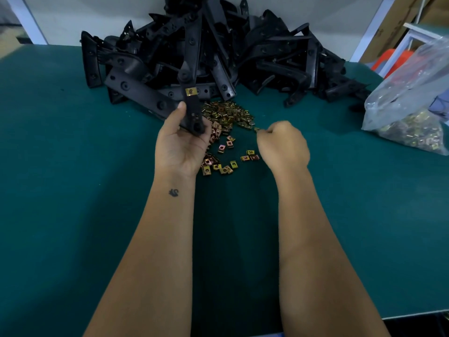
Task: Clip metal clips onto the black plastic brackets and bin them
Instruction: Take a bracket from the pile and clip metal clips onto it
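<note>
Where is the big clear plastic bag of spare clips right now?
In the head view, the plastic bag lies at the far right of the green table, right of the heap of black brackets.

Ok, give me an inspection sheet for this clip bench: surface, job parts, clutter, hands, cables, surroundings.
Surface: green table mat, bare along the near side.
Job's things: pile of black brackets at the far edge; loose metal clips heaped and scattered just in front of it.
Held bracket: held bracket raised upright, one gold clip already seated on it.
Clutter: clear plastic bag of clips at the right.
Hands: left hand grips the held bracket's lower end; right hand closed, pinching a single clip at its fingertips.
Cables: nothing seen.
Surroundings: white frame posts, cardboard and something red behind the bag; no bin in view.
</note>
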Action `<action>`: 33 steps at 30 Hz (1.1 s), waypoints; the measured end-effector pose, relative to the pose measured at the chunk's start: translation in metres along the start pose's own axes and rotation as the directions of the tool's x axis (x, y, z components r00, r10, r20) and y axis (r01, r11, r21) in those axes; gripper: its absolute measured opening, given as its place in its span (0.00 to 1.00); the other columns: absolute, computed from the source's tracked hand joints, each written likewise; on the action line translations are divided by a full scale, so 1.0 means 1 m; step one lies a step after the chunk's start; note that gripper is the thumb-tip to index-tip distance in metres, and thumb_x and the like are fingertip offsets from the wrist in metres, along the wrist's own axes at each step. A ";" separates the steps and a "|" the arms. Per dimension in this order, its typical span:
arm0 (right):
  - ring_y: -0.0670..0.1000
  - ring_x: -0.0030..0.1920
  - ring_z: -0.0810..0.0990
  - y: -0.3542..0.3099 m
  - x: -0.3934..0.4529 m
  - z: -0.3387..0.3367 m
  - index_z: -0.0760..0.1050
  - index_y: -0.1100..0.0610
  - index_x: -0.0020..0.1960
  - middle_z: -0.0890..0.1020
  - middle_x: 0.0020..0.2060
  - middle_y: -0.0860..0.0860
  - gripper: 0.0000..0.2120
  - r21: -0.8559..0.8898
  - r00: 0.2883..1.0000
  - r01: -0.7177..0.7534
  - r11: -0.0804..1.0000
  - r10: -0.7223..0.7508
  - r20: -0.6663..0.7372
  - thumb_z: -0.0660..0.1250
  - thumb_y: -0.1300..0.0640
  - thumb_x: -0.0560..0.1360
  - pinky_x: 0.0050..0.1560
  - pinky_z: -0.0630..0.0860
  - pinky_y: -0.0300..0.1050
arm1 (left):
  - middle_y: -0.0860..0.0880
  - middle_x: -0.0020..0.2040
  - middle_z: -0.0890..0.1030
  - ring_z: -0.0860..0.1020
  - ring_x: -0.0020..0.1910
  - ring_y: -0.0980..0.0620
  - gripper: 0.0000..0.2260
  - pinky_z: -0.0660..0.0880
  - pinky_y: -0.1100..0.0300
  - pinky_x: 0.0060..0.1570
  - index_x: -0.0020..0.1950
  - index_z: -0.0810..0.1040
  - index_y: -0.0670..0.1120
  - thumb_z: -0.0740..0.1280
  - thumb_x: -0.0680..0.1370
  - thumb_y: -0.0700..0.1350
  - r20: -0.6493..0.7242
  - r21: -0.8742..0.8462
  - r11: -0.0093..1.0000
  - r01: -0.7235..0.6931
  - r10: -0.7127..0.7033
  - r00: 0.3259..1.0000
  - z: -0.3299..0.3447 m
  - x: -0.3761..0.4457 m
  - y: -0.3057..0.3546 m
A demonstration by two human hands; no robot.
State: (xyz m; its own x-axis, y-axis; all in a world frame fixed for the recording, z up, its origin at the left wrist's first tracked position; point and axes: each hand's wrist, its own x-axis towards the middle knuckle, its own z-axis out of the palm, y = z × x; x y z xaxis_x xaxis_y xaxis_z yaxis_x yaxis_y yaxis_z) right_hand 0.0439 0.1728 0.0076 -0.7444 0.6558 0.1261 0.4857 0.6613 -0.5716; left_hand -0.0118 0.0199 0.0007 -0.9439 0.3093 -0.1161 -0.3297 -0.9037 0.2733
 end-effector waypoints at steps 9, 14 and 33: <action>0.51 0.40 0.83 -0.009 -0.002 0.005 0.78 0.49 0.42 0.84 0.39 0.50 0.09 0.569 0.990 -0.013 0.822 -0.070 0.124 0.63 0.57 0.77 0.46 0.80 0.50 | 0.43 0.35 0.81 0.78 0.31 0.49 0.03 0.78 0.58 0.38 0.46 0.74 0.39 0.66 0.79 0.36 -0.019 -0.082 0.997 -0.005 0.004 1.000 0.000 0.000 0.002; 0.43 0.22 0.72 -0.005 -0.002 -0.004 0.80 0.54 0.38 0.81 0.25 0.48 0.09 0.306 0.933 0.127 0.943 -0.219 0.285 0.70 0.51 0.75 0.24 0.70 0.34 | 0.43 0.34 0.81 0.78 0.32 0.50 0.03 0.78 0.58 0.38 0.46 0.74 0.39 0.66 0.79 0.37 -0.052 -0.101 0.995 -0.015 0.009 0.999 0.000 0.001 0.001; 0.42 0.39 0.75 -0.009 -0.005 -0.010 0.81 0.51 0.35 0.79 0.37 0.45 0.08 0.129 0.824 0.237 0.963 -0.270 0.499 0.79 0.51 0.67 0.34 0.66 0.38 | 0.44 0.34 0.81 0.76 0.36 0.50 0.03 0.78 0.59 0.38 0.47 0.74 0.40 0.66 0.79 0.37 -0.070 -0.101 0.995 -0.007 0.000 0.998 -0.001 0.003 -0.001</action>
State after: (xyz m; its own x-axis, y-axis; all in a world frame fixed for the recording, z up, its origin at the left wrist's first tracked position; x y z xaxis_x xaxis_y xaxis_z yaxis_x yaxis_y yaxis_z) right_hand 0.0475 0.1673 0.0199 -0.9727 0.1804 -0.1462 0.2322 0.7452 -0.6251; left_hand -0.0146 0.0214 -0.0012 -0.9402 0.2876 -0.1828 -0.3191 -0.9311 0.1766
